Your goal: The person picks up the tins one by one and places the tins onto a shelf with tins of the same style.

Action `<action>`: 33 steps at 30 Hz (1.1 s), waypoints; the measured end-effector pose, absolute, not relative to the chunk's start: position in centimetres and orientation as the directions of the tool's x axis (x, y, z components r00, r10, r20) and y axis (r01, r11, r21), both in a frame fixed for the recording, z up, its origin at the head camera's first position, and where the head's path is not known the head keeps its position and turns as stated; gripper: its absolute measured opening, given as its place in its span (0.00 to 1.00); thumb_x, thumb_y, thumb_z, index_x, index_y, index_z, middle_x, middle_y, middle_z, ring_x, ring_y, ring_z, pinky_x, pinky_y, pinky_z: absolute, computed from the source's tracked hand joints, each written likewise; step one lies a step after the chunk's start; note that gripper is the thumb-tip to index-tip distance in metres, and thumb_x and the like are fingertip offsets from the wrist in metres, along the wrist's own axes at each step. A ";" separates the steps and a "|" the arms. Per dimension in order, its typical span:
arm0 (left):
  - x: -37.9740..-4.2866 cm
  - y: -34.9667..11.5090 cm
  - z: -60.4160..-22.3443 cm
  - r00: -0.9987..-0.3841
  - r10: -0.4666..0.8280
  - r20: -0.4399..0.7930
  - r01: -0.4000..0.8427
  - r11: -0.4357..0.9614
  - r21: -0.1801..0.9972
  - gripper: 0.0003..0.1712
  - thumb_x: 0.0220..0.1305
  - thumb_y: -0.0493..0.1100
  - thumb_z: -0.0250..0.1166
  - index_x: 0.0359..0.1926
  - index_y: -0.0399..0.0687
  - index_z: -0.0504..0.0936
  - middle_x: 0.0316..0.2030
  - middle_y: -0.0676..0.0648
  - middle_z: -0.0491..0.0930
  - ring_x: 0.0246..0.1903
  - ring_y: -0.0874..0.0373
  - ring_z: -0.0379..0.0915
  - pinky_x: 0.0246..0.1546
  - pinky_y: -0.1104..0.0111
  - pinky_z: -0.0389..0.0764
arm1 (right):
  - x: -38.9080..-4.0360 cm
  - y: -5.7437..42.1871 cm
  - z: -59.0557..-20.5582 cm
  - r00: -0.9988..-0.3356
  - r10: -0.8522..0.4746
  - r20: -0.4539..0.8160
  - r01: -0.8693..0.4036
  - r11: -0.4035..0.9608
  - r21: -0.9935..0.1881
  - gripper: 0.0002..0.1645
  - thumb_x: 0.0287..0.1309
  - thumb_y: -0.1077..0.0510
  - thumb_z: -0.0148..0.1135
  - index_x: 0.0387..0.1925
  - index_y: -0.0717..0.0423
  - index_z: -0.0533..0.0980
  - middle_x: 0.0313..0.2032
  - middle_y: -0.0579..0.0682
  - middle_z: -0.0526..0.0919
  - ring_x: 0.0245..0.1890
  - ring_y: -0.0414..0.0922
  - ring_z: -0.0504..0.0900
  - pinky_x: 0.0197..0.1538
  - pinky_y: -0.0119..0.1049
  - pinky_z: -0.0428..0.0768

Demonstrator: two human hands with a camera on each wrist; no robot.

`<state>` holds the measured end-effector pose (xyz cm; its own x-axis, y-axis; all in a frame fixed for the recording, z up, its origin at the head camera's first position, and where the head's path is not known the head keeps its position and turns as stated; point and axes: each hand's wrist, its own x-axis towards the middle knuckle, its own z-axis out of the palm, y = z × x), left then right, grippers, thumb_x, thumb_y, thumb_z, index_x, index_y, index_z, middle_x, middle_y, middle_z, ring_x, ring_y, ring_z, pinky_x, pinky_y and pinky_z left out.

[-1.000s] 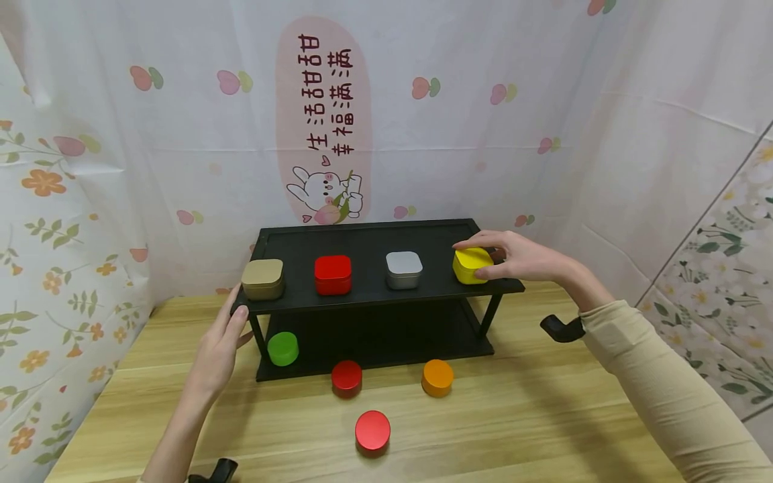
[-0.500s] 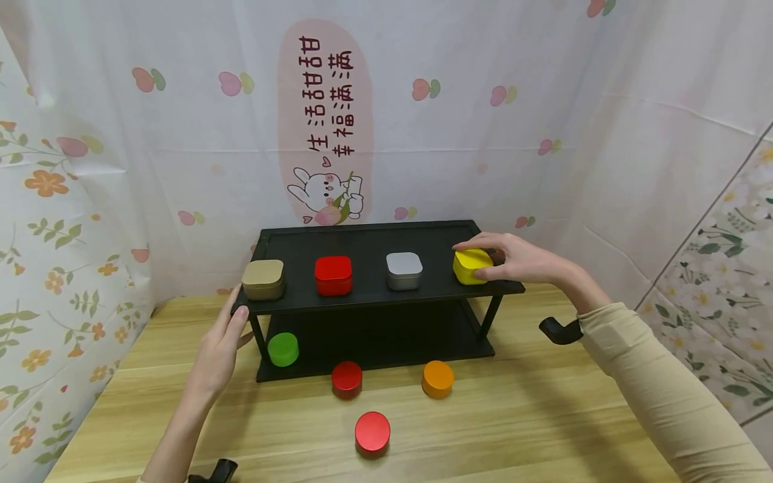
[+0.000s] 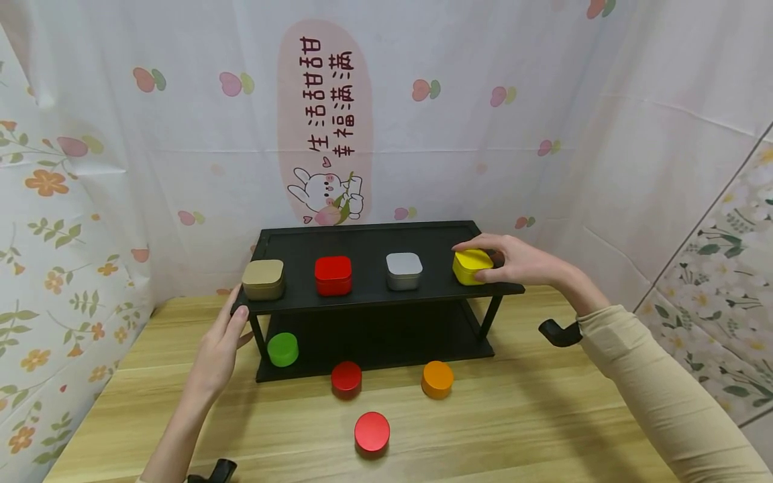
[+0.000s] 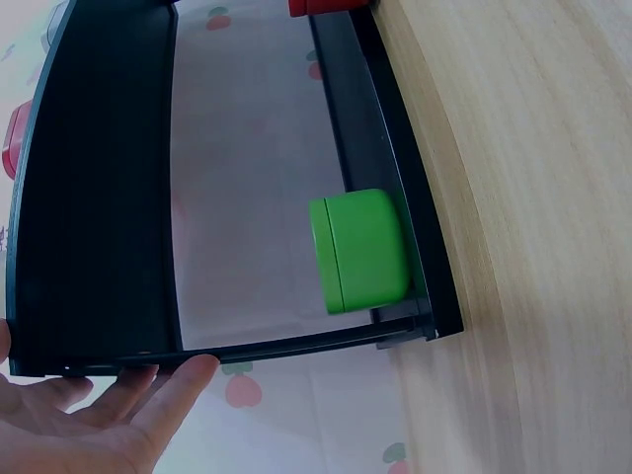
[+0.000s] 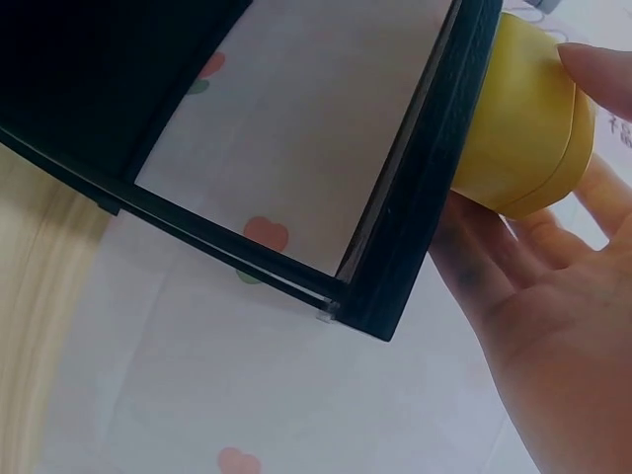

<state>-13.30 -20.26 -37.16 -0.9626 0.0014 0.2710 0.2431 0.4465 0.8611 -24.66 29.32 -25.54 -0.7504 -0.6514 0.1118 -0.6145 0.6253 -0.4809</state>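
Note:
A black two-tier shelf [image 3: 362, 245] stands on the wooden table. On its top board sit a gold tin [image 3: 264, 280], a red square tin [image 3: 333, 276], a silver tin [image 3: 404, 272] and a yellow tin [image 3: 471, 267]. My right hand [image 3: 519, 259] grips the yellow tin at the right end, thumb in front and fingers behind. In the right wrist view that tin [image 5: 518, 123] stands at the board's edge. My left hand [image 3: 217, 352] holds the shelf's front left corner; its fingers [image 4: 178, 400] lie against the end of the upper board in the left wrist view.
A green round tin [image 3: 283, 349] is on the lower board's left end. In front of the shelf lie a dark red round tin [image 3: 347, 380], an orange one [image 3: 437, 380] and a brighter red one [image 3: 372, 433]. Patterned cloth [image 3: 459, 181] hangs behind.

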 end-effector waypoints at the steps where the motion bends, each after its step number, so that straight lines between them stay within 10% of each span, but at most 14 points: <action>1: -13.3 -20.3 -37.2 -0.962 0.000 0.271 0.243 0.445 0.862 0.34 0.85 0.56 0.37 0.84 0.61 0.41 0.82 0.42 0.47 0.77 0.34 0.54 0.64 0.44 0.76 | -24.6 29.3 -25.5 -0.753 -0.649 0.111 -0.612 0.627 -0.482 0.34 0.66 0.57 0.67 0.71 0.56 0.71 0.64 0.54 0.77 0.53 0.48 0.75 0.54 0.32 0.81; 23: -13.1 -20.2 -37.0 -0.960 -0.001 0.280 0.249 0.457 0.854 0.34 0.84 0.58 0.37 0.84 0.62 0.41 0.82 0.42 0.47 0.77 0.33 0.53 0.64 0.45 0.76 | -23.0 29.2 -25.5 -0.806 -0.553 0.210 -0.584 0.689 -0.430 0.38 0.66 0.49 0.69 0.75 0.46 0.68 0.73 0.54 0.70 0.69 0.56 0.71 0.71 0.68 0.71; 33: -13.2 -20.2 -37.1 -0.962 0.000 0.274 0.243 0.460 0.854 0.35 0.84 0.59 0.37 0.84 0.61 0.41 0.82 0.42 0.46 0.77 0.33 0.53 0.64 0.45 0.76 | -21.5 28.6 -26.0 -0.775 -0.516 0.365 -0.628 0.695 -0.351 0.36 0.63 0.51 0.73 0.70 0.49 0.73 0.70 0.53 0.72 0.71 0.56 0.70 0.70 0.66 0.72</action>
<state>-13.19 -20.23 -37.08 -0.9618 -0.0003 0.2739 0.2430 0.4602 0.8539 -21.49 28.56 -26.01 -0.7750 -0.5155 0.3654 -0.6277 0.6950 -0.3508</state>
